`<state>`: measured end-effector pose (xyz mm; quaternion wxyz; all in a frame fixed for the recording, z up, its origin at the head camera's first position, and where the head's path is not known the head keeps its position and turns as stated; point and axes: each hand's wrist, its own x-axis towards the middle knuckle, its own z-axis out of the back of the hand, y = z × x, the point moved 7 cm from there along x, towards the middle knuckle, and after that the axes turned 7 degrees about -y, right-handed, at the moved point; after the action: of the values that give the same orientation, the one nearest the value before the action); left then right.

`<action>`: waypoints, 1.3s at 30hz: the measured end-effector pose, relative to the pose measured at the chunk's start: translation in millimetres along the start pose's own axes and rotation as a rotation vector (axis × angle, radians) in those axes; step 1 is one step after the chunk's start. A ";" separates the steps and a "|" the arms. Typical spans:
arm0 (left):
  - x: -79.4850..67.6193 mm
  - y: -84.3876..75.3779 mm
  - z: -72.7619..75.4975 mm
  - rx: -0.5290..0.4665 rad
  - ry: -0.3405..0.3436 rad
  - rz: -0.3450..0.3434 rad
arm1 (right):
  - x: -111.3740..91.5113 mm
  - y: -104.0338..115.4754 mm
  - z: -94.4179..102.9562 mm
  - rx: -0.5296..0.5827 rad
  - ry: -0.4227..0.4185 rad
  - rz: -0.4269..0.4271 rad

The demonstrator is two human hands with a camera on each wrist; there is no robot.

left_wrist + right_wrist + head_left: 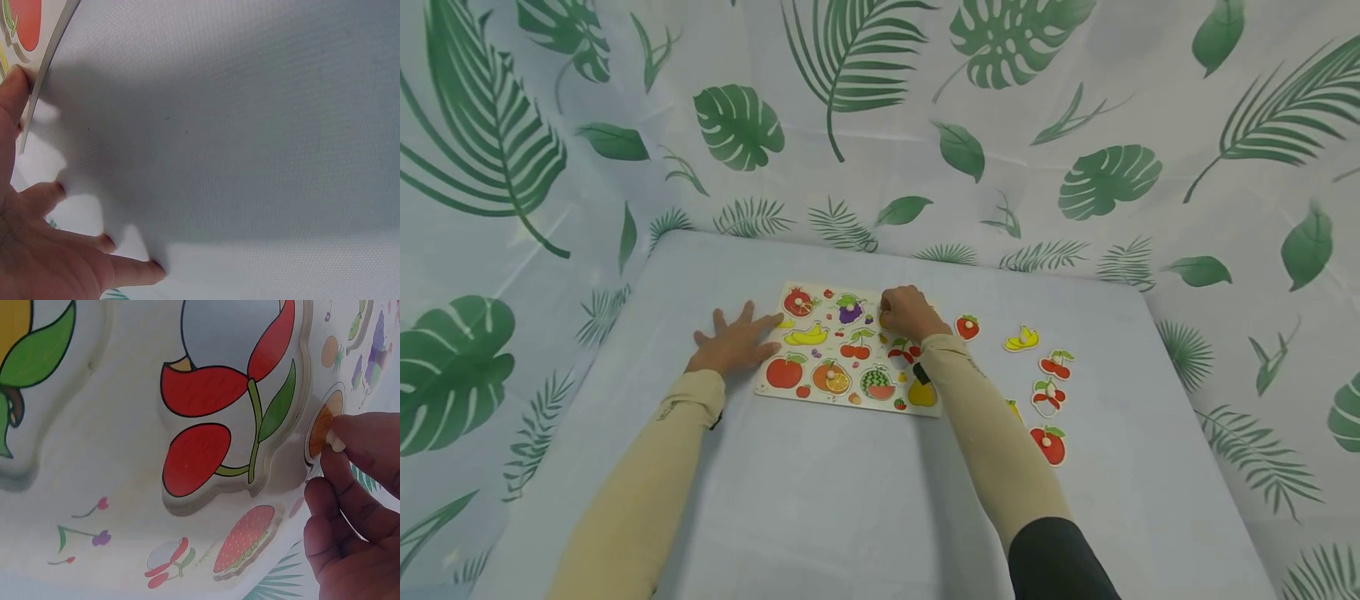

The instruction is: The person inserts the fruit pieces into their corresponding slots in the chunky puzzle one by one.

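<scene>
A wooden fruit puzzle board (835, 343) lies flat on the table. My left hand (735, 343) rests at its left edge with fingers spread; in the left wrist view the thumb (15, 94) touches the board's rim while the other fingertips press the cloth. At the board's upper right, my right hand (910, 312) pinches the pale knob (335, 442) of a round orange-brown puzzle piece (322, 428). That piece is at the board's surface; whether it sits fully in a recess I cannot tell. The red-and-white fruit picture (197, 459) shows near this hand.
Right of the board lie loose knobbed pieces: a strawberry (967, 327), bananas (1021, 340), two cherry-like pieces (1056, 365) and a red apple (1048, 445). The right forearm partly covers a yellow piece (1013, 408). Leaf-printed cloth (962, 154) hangs behind the table.
</scene>
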<state>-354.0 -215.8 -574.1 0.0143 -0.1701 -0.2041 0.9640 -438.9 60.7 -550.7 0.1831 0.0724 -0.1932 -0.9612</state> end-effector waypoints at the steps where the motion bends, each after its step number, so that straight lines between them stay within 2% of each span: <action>1: 0.2 -0.4 -0.5 0.001 0.001 -0.001 | -0.6 -0.6 0.5 -0.006 0.000 0.004; 6: -0.6 -2.5 -0.1 0.004 0.004 -0.008 | -4.5 -2.3 8.8 -0.013 -0.012 0.009; 14: 1.9 1.4 -0.9 -0.018 0.016 0.002 | -19.0 -10.4 37.5 -0.054 -0.083 0.028; 23: 3.5 2.4 -3.4 -0.025 0.028 -0.013 | -37.6 -49.8 59.9 -0.053 -0.080 -0.099; 29: 2.9 3.7 -2.3 -0.024 0.025 0.004 | -47.7 -70.4 74.5 -0.083 -0.069 -0.131; 39: 3.2 2.4 -3.1 -0.013 0.022 0.002 | -64.5 -99.8 80.1 -0.078 -0.045 -0.207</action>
<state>-355.9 -216.5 -578.8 0.0145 -0.1807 -0.2098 0.9608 -428.5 198.4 -512.8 0.0812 0.0633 -0.1509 -0.9832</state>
